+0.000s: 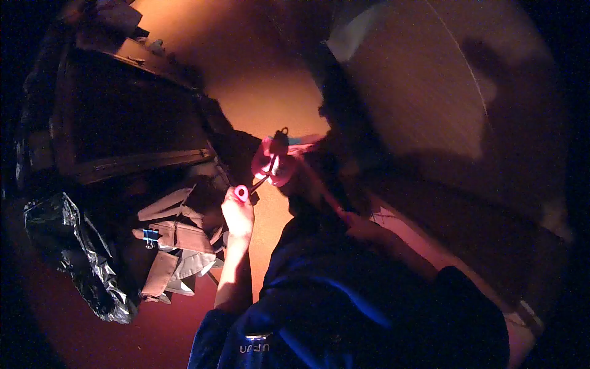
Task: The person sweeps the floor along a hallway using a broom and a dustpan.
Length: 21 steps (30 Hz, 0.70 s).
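Note:
My left hand (238,215) is raised at the centre, its fingers wrapped round a thin dark stick (260,184) with a pink ring-shaped end (241,193). The stick runs up towards a brightly lit pink object (273,165), whose kind I cannot make out. Above that is a small dark piece (280,141) with a loop on top. My right hand (359,226) is in dim reddish light at the right, closed round the near end of a long thin pole (319,184). The pole slants up and left towards the pink object; its far end is unclear.
Left of my arm lies a pile of folded brown and grey pieces (178,243) with a blue-black binder clip (150,237). A shiny black plastic bag (92,264) stands beside it. A dark framed panel (135,117) is upper left, and a pale surface (418,80) rises at right.

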Tool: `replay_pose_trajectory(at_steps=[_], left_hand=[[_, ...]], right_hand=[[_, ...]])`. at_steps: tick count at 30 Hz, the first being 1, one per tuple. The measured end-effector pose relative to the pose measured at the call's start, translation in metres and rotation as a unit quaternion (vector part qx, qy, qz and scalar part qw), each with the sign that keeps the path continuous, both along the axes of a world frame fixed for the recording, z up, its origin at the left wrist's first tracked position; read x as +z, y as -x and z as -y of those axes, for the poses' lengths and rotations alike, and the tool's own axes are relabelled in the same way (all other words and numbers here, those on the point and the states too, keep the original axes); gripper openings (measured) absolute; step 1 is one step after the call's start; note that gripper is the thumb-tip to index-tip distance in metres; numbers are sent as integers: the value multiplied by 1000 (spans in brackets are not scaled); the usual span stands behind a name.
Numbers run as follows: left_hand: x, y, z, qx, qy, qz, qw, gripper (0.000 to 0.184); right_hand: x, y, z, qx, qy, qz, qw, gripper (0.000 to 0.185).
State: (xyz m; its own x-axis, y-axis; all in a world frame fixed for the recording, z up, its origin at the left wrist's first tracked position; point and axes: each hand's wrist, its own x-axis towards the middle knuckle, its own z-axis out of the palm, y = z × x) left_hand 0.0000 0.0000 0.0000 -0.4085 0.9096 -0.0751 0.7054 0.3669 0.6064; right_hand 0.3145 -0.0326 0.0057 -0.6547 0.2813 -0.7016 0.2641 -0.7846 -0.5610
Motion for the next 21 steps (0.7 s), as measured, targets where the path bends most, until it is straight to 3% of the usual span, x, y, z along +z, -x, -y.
replay_pose_trajectory(at_steps=[2, 3, 4, 6, 10, 13, 14, 16, 17, 20, 21], left_hand=[[21, 1, -13, 10, 23, 32, 999, 7], [43, 23, -7, -1, 19, -17, 1000, 6], [45, -1, 6, -10, 45, 34, 998, 7], [41, 8, -5, -28, 28, 37, 999, 8], [33, 9, 1, -84, 21, 25, 996, 14], [19, 9, -2, -140, 38, -4, 989, 16], [14, 6, -1, -137, 42, -9, 990, 15], [14, -1, -8, -130, 34, 19, 991, 9], [10, -1, -6, -141, 25, 2, 990, 6], [17, -5, -14, -133, 14, 18, 991, 6], [17, -4, -16, -135, 11, 18, 991, 6]], right_hand=[[22, 5, 0, -19, -13, 77, 997, 61], [14, 27, 10, -27, -15, 68, 997, 59], [34, 2, 25, -26, 2, 139, 990, 57], [8, -15, 23, -75, -63, 151, 984, 54], [9, -54, 35, -144, 36, 272, 951, 48], [-32, -84, 60, -104, -13, 307, 946, 45], [-36, -85, 67, -107, 90, 242, 960, 45], [-20, -32, 73, -186, 124, 195, 955, 47], [-9, -19, 66, -187, 127, 196, 954, 47], [7, -3, 60, -146, -22, 135, 980, 47], [4, 1, 60, -121, 31, 187, 974, 47]])
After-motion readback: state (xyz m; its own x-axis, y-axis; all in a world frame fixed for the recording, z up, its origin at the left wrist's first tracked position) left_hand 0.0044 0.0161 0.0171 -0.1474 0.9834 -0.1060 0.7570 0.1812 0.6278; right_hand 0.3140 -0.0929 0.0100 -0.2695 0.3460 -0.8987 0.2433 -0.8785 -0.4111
